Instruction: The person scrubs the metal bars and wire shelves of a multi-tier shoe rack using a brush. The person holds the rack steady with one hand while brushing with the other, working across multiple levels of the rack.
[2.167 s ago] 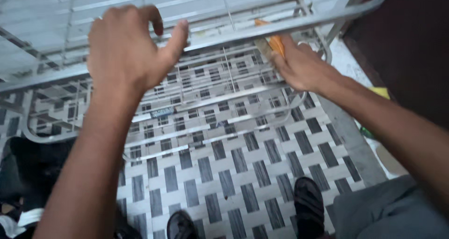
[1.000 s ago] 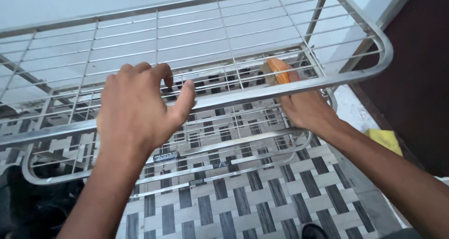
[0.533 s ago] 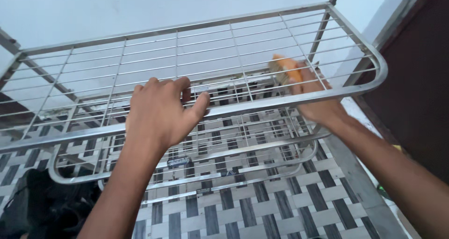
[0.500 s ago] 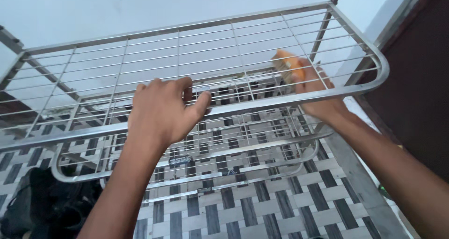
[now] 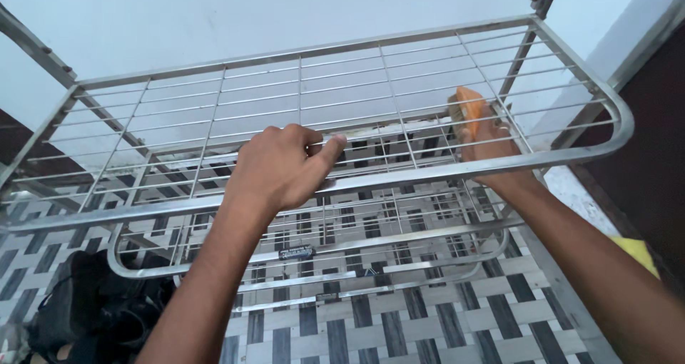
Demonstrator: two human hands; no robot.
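Note:
A steel wire rack stands in front of me, its top shelf (image 5: 214, 86) made of thin rods inside a tubular rim. My left hand (image 5: 282, 168) rests on the front rail, fingers curled over the wires. My right hand (image 5: 492, 150) reaches up from below the top shelf and holds an orange scrub sponge (image 5: 469, 104) against the underside of the wires near the right end. A lower shelf (image 5: 371, 246) of the same rack shows beneath.
The floor (image 5: 442, 321) has grey and white woven-pattern tiles. A dark bag or bundle (image 5: 85, 314) lies at the lower left. A yellow cloth (image 5: 637, 251) lies at the right by a dark door (image 5: 660, 150). A pale wall stands behind the rack.
My view has tilted upward and the rack now fills more of the frame. My left hand has settled onto the front rail. My right hand has moved the sponge up under the top shelf.

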